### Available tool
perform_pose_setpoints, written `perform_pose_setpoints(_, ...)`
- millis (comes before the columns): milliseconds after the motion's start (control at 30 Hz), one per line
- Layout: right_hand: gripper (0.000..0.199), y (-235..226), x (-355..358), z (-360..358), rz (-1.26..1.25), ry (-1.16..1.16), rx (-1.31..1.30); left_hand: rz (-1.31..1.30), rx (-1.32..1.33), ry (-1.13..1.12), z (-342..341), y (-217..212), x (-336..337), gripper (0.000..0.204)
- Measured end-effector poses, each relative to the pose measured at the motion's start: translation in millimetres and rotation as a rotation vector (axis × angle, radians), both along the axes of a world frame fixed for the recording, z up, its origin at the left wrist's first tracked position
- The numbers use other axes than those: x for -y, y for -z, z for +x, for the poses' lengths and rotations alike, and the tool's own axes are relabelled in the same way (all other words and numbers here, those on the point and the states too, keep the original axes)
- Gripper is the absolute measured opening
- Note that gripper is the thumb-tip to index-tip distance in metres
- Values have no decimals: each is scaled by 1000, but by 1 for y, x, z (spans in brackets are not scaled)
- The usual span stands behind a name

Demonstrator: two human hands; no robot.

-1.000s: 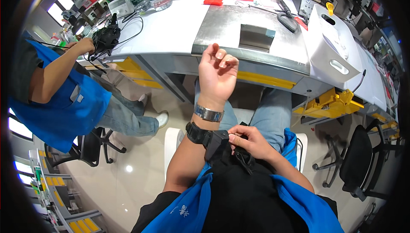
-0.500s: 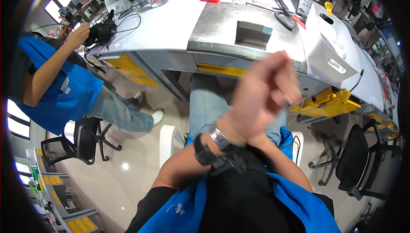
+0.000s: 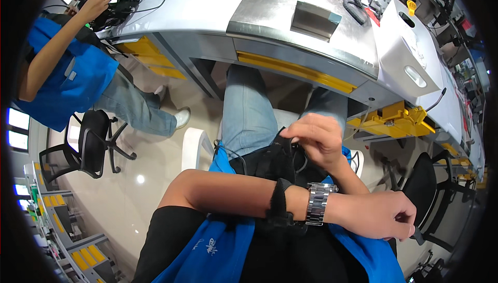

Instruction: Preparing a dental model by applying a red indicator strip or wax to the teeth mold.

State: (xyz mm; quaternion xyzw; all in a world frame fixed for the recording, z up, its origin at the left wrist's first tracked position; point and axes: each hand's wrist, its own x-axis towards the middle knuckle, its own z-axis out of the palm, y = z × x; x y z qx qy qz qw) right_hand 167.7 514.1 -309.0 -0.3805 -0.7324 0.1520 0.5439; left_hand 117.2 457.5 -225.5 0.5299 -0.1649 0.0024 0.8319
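Observation:
My left forearm lies across my body, with a metal-link watch [image 3: 317,203] on the wrist and a black strap band [image 3: 280,201] wrapped round the arm just behind it. Beyond the watch, my left hand [image 3: 376,214] is curled into a loose fist; nothing shows in it. My right hand [image 3: 317,136] is above my lap, thumb and fingers pinched on a black strap [image 3: 284,150]. How far this strap runs toward the left wrist is partly hidden against my black clothing.
Ahead stands a white workbench [image 3: 197,10] with a metal plate [image 3: 259,16], a small metal block [image 3: 315,21] and a white bin [image 3: 410,57]. At the left, a person in blue [image 3: 72,75] handles black cables. Black chairs [image 3: 96,143] stand on both sides.
My left hand has come down from in front of the bench and now points right across my body. My right hand, mostly hidden before, now shows pinching the strap. The view has tilted downward.

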Motion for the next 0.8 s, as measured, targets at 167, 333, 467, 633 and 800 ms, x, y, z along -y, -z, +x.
perform_pose_setpoints(167,10,25,14,4,-106,90,-65,149,101,-161,-13,-10,-8,25)
perform_pose_setpoints(333,17,37,22,-4,-160,66,-163,947,530,-598,-21,0,-9,24)
perform_pose_setpoints(467,18,39,27,-12,-205,0,-231,892,467,-495,-20,13,-15,22)
perform_pose_setpoints(633,17,33,24,-14,-233,-28,-267,816,472,-515,-23,18,-12,22)
perform_pose_setpoints(800,12,17,27,-11,-643,-199,-230,788,494,-473,-30,-11,-34,23)
